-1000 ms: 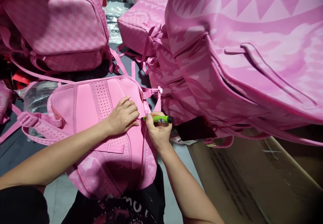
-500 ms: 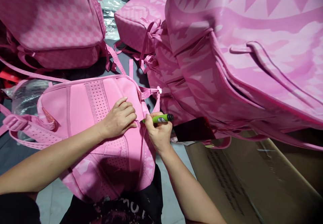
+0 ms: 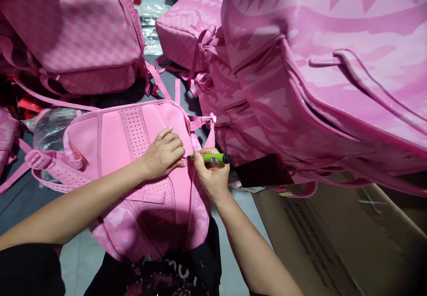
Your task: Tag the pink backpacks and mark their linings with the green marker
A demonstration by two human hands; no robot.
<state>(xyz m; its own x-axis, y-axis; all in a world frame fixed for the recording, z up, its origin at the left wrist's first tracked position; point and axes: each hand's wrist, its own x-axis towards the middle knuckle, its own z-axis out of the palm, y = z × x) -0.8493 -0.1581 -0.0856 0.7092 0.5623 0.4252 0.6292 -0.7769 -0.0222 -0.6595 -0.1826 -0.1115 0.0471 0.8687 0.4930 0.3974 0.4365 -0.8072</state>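
A pink backpack (image 3: 110, 140) lies back-panel up on my lap and the table in front of me. My left hand (image 3: 162, 153) rests on its padded back near the right seam, fingers curled and pressed down on the fabric. My right hand (image 3: 210, 176) grips a green pen-shaped tool with a black end (image 3: 213, 158), its tip held against the backpack's right edge just beside my left fingertips. A pink strap loop (image 3: 203, 122) sticks up from the bag right above the tool.
Several more pink backpacks are piled around: a checkered one (image 3: 73, 33) at the back left, a big shark-tooth one (image 3: 320, 64) on the right. A dark card (image 3: 263, 171) lies under that pile. A cardboard box (image 3: 333, 238) sits at the lower right. Clear plastic wrap (image 3: 50, 127) lies at left.
Both hands stay in the same place on the backpack's right seam with the green tool at the edge. Only the camera view has shifted slightly.
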